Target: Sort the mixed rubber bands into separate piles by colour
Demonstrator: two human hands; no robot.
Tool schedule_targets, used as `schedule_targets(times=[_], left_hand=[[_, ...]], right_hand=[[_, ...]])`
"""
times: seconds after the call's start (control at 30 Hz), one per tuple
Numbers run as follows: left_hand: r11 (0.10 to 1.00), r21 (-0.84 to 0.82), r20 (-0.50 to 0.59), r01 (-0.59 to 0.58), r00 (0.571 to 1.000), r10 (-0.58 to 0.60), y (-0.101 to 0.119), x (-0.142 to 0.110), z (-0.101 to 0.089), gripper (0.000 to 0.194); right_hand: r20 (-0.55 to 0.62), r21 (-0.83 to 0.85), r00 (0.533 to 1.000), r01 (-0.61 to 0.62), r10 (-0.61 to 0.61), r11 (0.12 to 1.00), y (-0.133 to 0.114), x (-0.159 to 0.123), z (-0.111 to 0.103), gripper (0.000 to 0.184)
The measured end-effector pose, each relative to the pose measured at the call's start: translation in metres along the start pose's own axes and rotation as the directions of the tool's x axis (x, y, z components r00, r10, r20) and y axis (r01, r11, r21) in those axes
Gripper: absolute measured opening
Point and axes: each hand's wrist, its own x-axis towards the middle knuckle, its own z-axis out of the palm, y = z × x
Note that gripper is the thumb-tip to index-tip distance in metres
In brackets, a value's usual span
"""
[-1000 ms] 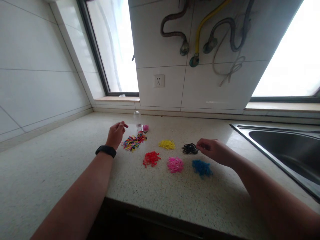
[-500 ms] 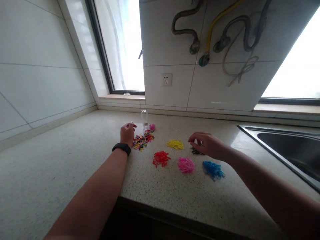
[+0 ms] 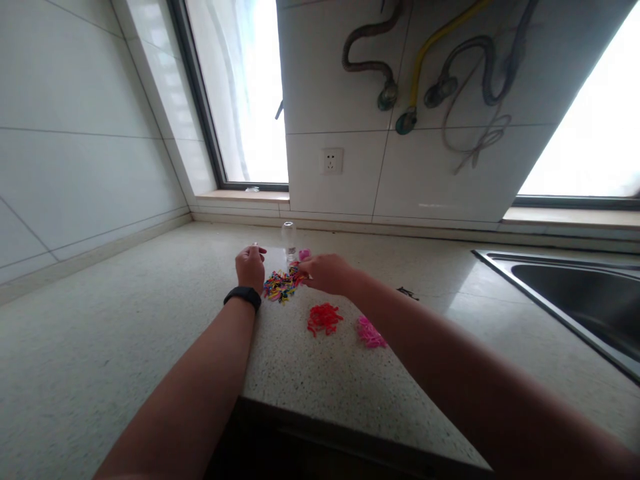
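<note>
A mixed heap of small coloured rubber bands [image 3: 279,285] lies on the counter. Just left of it, my left hand [image 3: 250,267], above a black wristband [image 3: 243,297], is closed with fingers curled; whatever it holds is too small to make out. My right hand [image 3: 327,273] reaches across to the heap's right end, fingertips together at the bands, their contents hidden. Nearer me lie a red pile [image 3: 325,319] and a pink pile [image 3: 371,332], the pink partly behind my right forearm. A bit of the black pile [image 3: 407,293] shows beyond that arm; the yellow and blue piles are hidden.
Behind the heap stands a clear bottle [image 3: 289,241], beside a pink cap [image 3: 305,255]. A steel sink [image 3: 575,293] is set into the counter [image 3: 150,333] at the right. Hoses [image 3: 420,60] and a socket [image 3: 331,161] are on the tiled wall.
My right hand has left the black pile and moved left to the mixed heap, its forearm now covering the yellow and blue piles. My left hand stays closed beside the heap.
</note>
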Motion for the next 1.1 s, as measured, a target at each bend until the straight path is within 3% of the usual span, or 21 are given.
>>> schedule_targets(times=[0.27, 0.53, 0.73, 0.93, 1.1], left_hand=[[1.0, 0.01, -0.006, -0.008, 1.0, 0.008, -0.004, 0.003, 0.002, 0.033], [1.0, 0.024, -0.015, -0.013, 1.0, 0.013, -0.009, 0.005, 0.003, 0.036], [0.999, 0.023, -0.013, -0.022, 1.0, 0.022, -0.009, 0.006, 0.003, 0.036], [0.999, 0.018, 0.001, -0.031, 1.0, 0.031, -0.008, 0.006, 0.004, 0.035], [0.999, 0.015, 0.019, -0.04, 0.999, 0.04, -0.007, 0.005, 0.006, 0.034]], right_hand=[[0.051, -0.02, 0.999, 0.005, -0.004, 1.0, -0.003, 0.025, 0.027, 0.023], [0.042, -0.014, 0.999, 0.016, -0.016, 1.0, -0.002, 0.028, 0.029, 0.023], [-0.081, 0.194, 0.996, -0.003, 0.02, 0.981, 0.001, 0.025, 0.029, 0.018], [-0.255, 0.631, 0.959, 0.069, 0.123, 0.772, 0.011, -0.006, 0.018, 0.013], [-0.225, 0.84, 0.939, 0.051, 0.262, 0.54, 0.02, -0.066, -0.005, 0.014]])
